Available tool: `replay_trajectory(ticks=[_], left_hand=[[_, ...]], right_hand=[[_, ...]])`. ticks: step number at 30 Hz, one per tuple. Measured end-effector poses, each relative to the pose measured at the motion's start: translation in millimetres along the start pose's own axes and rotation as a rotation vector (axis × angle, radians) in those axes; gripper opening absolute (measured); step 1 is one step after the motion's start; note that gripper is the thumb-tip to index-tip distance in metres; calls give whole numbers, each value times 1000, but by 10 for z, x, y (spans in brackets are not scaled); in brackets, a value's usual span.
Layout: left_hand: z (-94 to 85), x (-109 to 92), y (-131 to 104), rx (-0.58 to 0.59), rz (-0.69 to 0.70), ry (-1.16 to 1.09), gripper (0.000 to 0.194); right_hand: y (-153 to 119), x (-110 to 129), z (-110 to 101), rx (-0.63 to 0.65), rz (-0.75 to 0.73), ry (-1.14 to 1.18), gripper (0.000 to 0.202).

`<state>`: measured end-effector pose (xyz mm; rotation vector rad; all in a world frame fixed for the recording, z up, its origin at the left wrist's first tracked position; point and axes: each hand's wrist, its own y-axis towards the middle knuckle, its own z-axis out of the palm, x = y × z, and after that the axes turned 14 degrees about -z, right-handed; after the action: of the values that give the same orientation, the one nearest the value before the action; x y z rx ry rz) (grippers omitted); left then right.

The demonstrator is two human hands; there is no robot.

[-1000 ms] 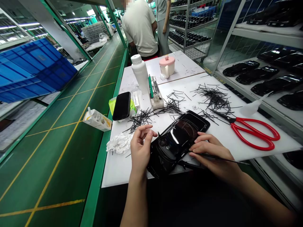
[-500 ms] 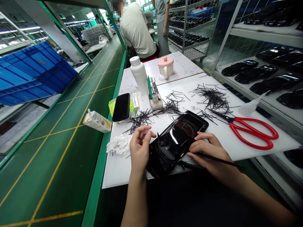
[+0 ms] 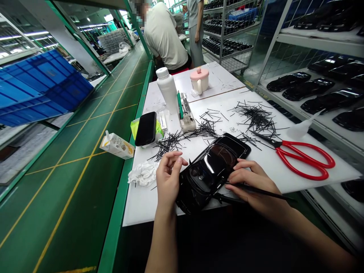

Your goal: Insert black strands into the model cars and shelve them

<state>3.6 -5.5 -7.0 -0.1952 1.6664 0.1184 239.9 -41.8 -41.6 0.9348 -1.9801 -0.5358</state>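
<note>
a green belt (image 3: 85, 159) runs along the left edge of the white table (image 3: 139, 214), and a rack (image 3: 313, 43) of glossy black model cars stands beyond the right edge. past the far edge a person in a pale shirt (image 3: 163, 36) leans away.

near the middle of the near edge lies one black model car (image 3: 204, 174), slanted, with a door swung open on its right side. red-handled scissors (image 3: 307, 161) lie by the right corner; a white bottle (image 3: 167, 91) stands toward the left edge, farther back.

the left hand (image 3: 170, 176) rests against the car's left side, its fingers loosely curled; i cannot tell whether the tips grip anything. the right hand (image 3: 250, 182) is at the other side, its fingers pinched closed on a thin black stick (image 3: 267, 193) whose front end points at the car's door opening.

a pink-lidded mug (image 3: 200, 81) sits near the far edge. along the left edge are a dark phone (image 3: 146, 129) and crumpled tissue (image 3: 142, 173). smallest are the black strips (image 3: 257, 117), heaped beyond the car.
</note>
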Motion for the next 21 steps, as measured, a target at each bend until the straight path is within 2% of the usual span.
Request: replay_trajectory(ticks=[7, 17, 21], left_hand=[[3, -17, -7, 1, -5, 5, 6], [5, -14, -8, 10, -16, 3, 6], [8, -19, -4, 26, -33, 7, 6]], right_hand=[[4, -3, -5, -71, -16, 15, 16], [14, -3, 4, -38, -32, -17, 15], [93, 29, -58, 36, -23, -20, 15]])
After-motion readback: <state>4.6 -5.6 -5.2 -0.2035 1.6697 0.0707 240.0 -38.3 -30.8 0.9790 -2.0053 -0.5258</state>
